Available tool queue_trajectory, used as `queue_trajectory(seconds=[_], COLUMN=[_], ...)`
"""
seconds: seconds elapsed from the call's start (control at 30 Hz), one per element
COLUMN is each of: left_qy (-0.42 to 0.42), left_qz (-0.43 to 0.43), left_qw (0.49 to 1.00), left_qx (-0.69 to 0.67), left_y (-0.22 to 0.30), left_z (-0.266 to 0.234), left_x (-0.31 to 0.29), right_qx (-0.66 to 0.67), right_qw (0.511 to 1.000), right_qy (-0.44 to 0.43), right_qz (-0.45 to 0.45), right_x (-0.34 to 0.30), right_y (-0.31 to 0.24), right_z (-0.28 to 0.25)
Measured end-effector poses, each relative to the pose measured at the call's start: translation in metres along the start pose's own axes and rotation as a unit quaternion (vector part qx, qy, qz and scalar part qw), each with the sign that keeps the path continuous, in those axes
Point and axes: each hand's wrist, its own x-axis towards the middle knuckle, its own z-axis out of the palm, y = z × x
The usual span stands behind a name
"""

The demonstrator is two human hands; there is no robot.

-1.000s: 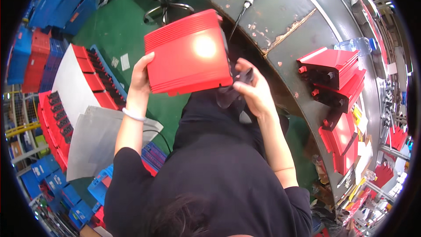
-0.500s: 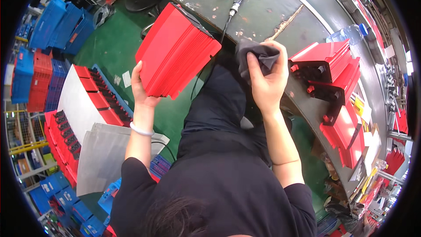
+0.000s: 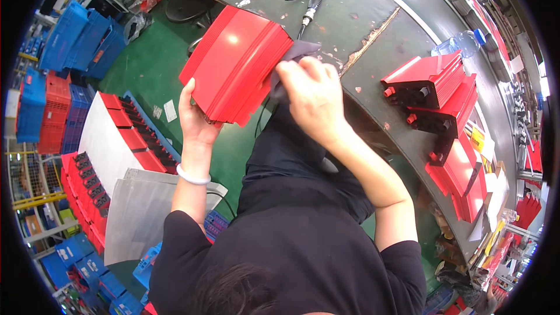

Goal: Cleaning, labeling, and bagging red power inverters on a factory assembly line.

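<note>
Gripping a case [image 3: 236,61], the left hand [image 3: 198,118] held it tilted; the right hand [image 3: 318,98] clutched a cloth [image 3: 300,51] against it.

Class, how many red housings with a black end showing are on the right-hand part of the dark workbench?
3 visible, in a row on the workbench: the far housing, the middle housing and the near housing. More may be hidden.

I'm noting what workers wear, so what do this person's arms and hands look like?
The black sleeves are short. A smooth white band circles the left wrist; no band shows on the right. Both the left hand and the right hand are gloveless.
</note>
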Motion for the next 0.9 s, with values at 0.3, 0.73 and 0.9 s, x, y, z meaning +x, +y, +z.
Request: queue_trajectory(seconds=[0.3,0.73,0.9], left_qy=[-0.032,0.02,-0.076], left_qz=[-0.048,-0.062,-0.048], left_qw=[0.998,0.993,0.992], left_qx=[-0.035,-0.102,-0.087], left_y=[-0.004,0.013,0.022], left_z=[-0.011,-0.013,-0.027], left_x=[0.007,0.005,0.006], right_qx=[0.315,0.22,-0.036], right_qw=[0.924,0.89,0.894], right_qy=[-0.201,0.011,-0.142], right_qz=[-0.083,0.399,0.423], right_x=[-0.021,0.074,0.096], right_y=[-0.044,0.119,0.152], right_z=[0.009,0.022,0.072])
